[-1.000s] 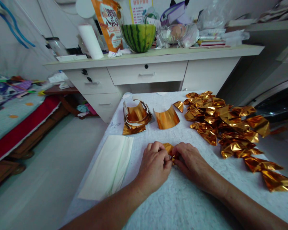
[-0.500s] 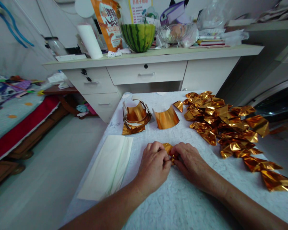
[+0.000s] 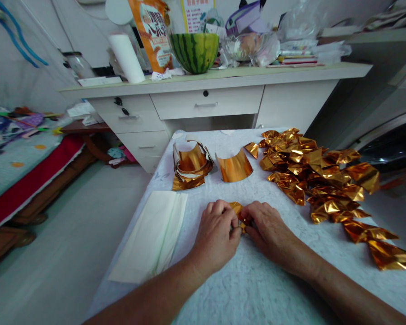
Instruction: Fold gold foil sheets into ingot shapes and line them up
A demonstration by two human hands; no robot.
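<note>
On the left of the worktop point(image 3: 274, 289) lies a folded white sheet point(image 3: 150, 237); just beyond it sits a stack of curled gold foil sheets point(image 3: 192, 160), which look not yet folded; next comes the left hand point(image 3: 216, 230), its thumb and fingers pinching a gold foil piece point(image 3: 236, 207); that piece rests low over the near middle of the worktop, mostly hidden by the fingers, and seems only part-shaped; behind it stands a lone curved foil sheet point(image 3: 235, 168), apparently unworked, near a small foil cone point(image 3: 252, 149); the right hand point(image 3: 267, 228) grips the piece's other side; farthest right spreads a heap of creased foil shapes point(image 3: 311, 162), seemingly finished and outnumbering the visible sheets, though the stack's count cannot be told.
</note>
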